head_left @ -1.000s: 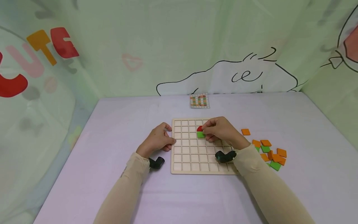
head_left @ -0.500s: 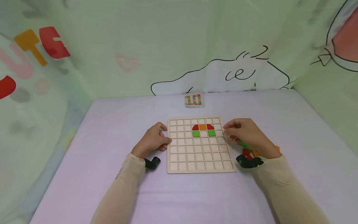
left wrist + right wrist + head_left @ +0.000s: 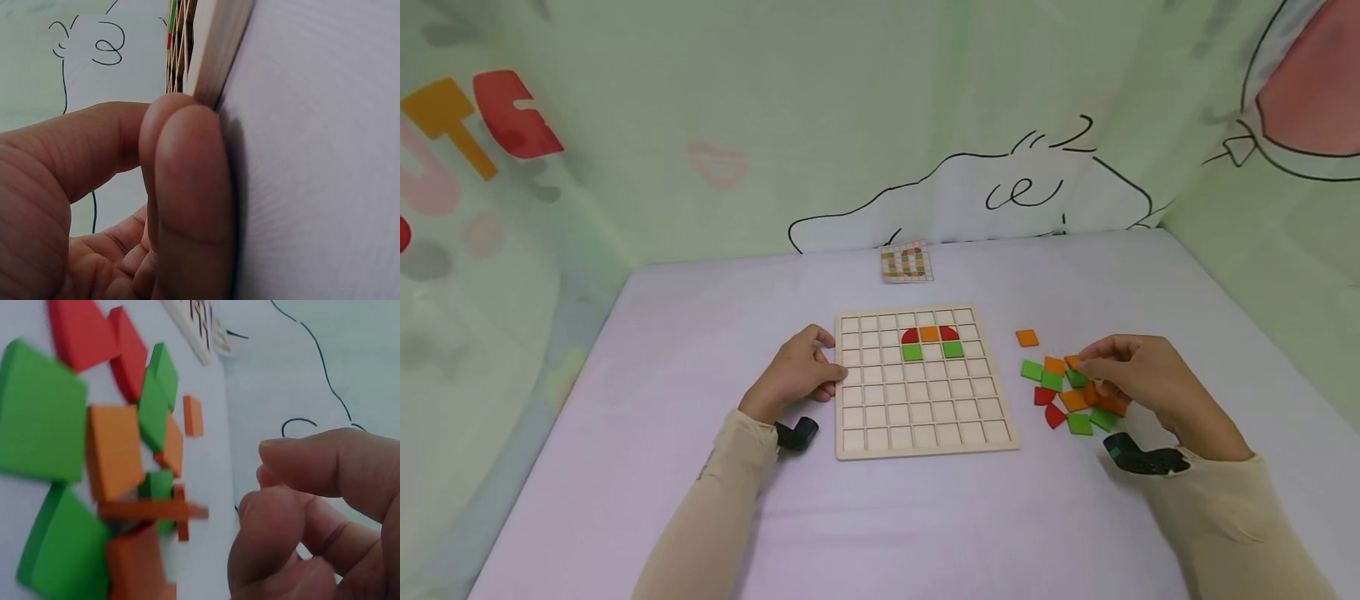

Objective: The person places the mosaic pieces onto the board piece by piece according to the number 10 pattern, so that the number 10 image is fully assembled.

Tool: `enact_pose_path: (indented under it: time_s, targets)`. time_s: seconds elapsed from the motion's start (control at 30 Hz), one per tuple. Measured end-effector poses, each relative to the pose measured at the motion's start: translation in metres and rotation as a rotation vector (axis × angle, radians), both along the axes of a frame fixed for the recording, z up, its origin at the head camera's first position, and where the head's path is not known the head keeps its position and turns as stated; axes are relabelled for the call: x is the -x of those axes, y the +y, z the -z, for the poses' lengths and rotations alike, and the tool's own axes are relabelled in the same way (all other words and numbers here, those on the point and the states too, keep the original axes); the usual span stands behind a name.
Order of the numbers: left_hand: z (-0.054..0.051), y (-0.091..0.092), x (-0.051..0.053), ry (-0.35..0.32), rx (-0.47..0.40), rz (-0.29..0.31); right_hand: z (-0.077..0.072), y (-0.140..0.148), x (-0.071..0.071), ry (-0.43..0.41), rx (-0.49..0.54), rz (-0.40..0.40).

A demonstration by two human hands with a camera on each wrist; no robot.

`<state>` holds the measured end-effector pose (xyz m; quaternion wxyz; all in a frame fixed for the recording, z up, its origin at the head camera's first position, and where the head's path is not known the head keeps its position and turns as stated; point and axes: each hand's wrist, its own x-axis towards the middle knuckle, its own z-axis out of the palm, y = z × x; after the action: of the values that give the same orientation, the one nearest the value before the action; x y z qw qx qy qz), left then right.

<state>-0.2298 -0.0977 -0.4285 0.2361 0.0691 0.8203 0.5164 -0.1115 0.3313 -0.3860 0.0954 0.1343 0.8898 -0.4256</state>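
Observation:
A wooden grid board lies on the table, bearing two red rounded pieces, an orange square and two green squares. At its left edge is my left hand, thumb and a fingertip touching the frame; in the left wrist view the fingertips meet the board's side. My right hand hovers at the loose tiles, its fingertips close to an orange tile. In the right wrist view no tile shows between thumb and fingers, which stay apart from the pile.
A small printed pattern card lies behind the board. One orange tile sits apart from the pile of orange, green and red pieces. Printed cloth hangs behind and beside the table.
My right hand has moved from the board's coloured pieces rightward to the loose tiles, uncovering the orange, red and green pieces beneath it. My left hand stays at the board's edge.

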Motion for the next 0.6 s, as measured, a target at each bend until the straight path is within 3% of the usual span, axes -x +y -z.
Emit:
enact_pose_path:
  time_s: [0.23, 0.6]
  targets:
    - [0.001, -0.002, 0.001, -0.002, -0.01, 0.001, 0.006, 0.012, -0.008, -0.051, -0.051, -0.023]
    - [0.0, 0.0, 0.001, 0.002, -0.007, 0.001, 0.012, 0.016, -0.013, -0.07, -0.043, -0.004]
